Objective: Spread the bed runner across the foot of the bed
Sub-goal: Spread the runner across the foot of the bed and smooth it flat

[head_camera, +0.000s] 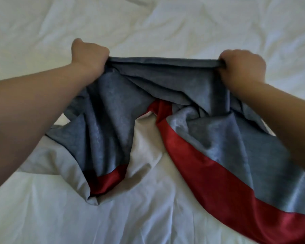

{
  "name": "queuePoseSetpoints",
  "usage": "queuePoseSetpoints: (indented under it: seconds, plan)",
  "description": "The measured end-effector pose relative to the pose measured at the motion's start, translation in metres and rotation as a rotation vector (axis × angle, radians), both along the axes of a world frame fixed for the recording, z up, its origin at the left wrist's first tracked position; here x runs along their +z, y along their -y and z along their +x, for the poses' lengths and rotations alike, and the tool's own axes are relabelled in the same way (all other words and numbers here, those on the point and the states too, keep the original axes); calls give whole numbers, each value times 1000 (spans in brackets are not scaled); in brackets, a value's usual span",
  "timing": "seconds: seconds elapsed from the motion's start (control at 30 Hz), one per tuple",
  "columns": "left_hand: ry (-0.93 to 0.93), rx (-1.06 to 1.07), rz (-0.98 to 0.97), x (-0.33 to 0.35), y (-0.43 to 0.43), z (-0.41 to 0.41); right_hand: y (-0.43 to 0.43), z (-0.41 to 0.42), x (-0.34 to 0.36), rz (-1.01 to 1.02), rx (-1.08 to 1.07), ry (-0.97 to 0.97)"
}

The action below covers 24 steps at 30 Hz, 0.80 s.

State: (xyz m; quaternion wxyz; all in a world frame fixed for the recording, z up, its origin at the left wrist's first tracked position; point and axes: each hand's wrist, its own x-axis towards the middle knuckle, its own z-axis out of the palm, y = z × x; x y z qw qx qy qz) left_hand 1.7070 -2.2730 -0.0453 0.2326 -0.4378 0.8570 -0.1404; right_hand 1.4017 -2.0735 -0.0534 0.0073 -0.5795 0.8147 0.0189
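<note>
The bed runner (165, 88) is grey cloth with a red satin band and a pale lining. It lies bunched and twisted on the white bed (148, 217). My left hand (89, 53) is closed on one end of its short grey edge. My right hand (243, 66) grips the other end. Between the two fists that edge is pulled taut and held above the bed. Below it the runner sags in folds, and its red band trails off toward the lower right corner of the view.
Wrinkled white bedding (165, 23) fills the view on every side of the runner. No bed edge, wall or other object shows.
</note>
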Motion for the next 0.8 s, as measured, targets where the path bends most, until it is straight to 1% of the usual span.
queuePoseSetpoints:
  seconds: [0.1, 0.17, 0.27, 0.37, 0.43, 0.5, 0.53, 0.57, 0.63, 0.7, 0.77, 0.8]
  plan:
    - [-87, 72, -41, -3, 0, -3, 11, 15, 3, -79, -63, 7]
    - [-213, 91, -50, -5, -9, -4, 11, 35, 3, -142, -23, 18]
    - [-400, -50, -24, -7, -35, -2, 3, 70, -6, -85, 158, -8]
    - [-537, -147, -3, -8, -77, 7, -8, 110, -16, -2, 360, 32]
    - [-662, -90, 22, -12, -119, 15, -19, 137, -21, 28, 469, 101]
    - [-773, 73, 92, -21, -167, 22, -35, 157, -27, 70, 561, 147]
    - [-794, 166, 156, -26, -191, 25, -44, 164, -30, 107, 599, 143]
    - [-775, 253, 245, -31, -212, 28, -53, 169, -33, 154, 626, 124]
    - [-652, 367, 442, -44, -246, 36, -67, 178, -37, 266, 615, 59]
    - [-577, 372, 530, -54, -262, 46, -77, 188, -37, 304, 493, -1]
    - [-599, 326, 516, -56, -263, 53, -81, 198, -34, 279, 345, -38]
    - [-616, 264, 493, -54, -261, 54, -82, 203, -32, 278, 285, -46]
